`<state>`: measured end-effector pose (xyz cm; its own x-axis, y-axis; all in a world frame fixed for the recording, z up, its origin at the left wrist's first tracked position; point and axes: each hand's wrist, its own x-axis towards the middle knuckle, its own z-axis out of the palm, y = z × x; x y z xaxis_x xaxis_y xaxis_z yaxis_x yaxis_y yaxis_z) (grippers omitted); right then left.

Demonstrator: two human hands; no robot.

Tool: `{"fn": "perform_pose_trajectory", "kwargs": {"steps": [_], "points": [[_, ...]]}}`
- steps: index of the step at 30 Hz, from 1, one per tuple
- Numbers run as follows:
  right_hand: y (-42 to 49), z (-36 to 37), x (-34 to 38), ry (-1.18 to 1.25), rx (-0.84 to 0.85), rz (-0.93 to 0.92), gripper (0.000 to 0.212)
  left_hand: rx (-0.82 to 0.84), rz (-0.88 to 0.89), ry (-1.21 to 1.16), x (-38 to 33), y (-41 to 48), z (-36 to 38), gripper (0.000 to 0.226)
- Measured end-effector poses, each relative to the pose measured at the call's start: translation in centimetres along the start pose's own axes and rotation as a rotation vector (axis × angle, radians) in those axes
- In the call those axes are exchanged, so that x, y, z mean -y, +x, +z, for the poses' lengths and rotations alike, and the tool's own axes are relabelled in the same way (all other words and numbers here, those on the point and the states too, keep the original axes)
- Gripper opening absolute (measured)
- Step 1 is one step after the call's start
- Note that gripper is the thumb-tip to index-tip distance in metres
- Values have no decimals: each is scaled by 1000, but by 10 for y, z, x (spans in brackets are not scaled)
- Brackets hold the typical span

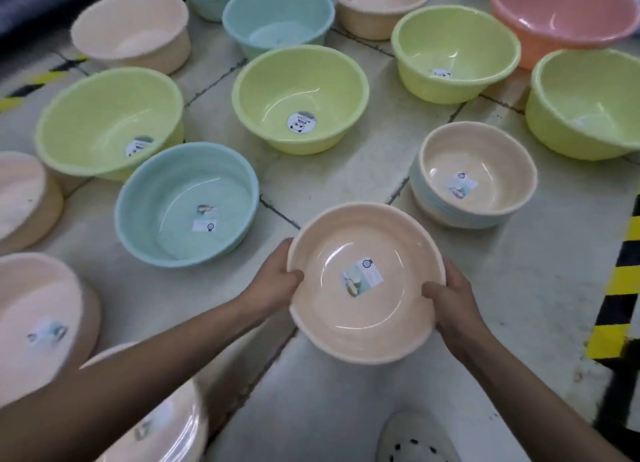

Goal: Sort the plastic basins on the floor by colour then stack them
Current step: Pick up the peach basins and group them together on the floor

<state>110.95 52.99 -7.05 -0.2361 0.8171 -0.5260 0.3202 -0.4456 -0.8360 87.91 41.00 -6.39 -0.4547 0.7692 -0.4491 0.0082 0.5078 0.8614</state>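
Note:
I hold a beige basin [367, 309] above the floor with both hands. My left hand [280, 278] grips its left rim and my right hand [450, 299] grips its right rim, thumbs inside. A label sticks to its bottom. Just beyond it, to the right, a stack of basins [474, 181] stands on the floor with a beige one on top. A blue basin [187, 205] sits to the left. Several green basins lie further back, one in the middle [301, 98].
More beige basins [38, 326] crowd the left edge and the back. A pink basin [564, 15] and further blue basins [277, 15] sit at the far side. Yellow-black hazard tape [620, 285] marks the floor on the right. A white shoe [415, 441] shows at the bottom.

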Motion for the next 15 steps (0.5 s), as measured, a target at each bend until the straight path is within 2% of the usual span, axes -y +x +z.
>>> {"fn": "perform_pose_trajectory", "kwargs": {"steps": [4,8,12,15], "points": [[-23,78,42,-40,257,-87,46,-190,-46,-47,-23,-48,-96,44],[-58,164,65,-139,480,-156,41,-375,-81,-104,-17,-119,-179,44],[-96,234,55,-187,701,-105,53,-562,-152,-124,24,-199,-225,42],[-119,264,30,-358,821,-111,52,-604,-249,-115,76,-241,-236,45]]}}
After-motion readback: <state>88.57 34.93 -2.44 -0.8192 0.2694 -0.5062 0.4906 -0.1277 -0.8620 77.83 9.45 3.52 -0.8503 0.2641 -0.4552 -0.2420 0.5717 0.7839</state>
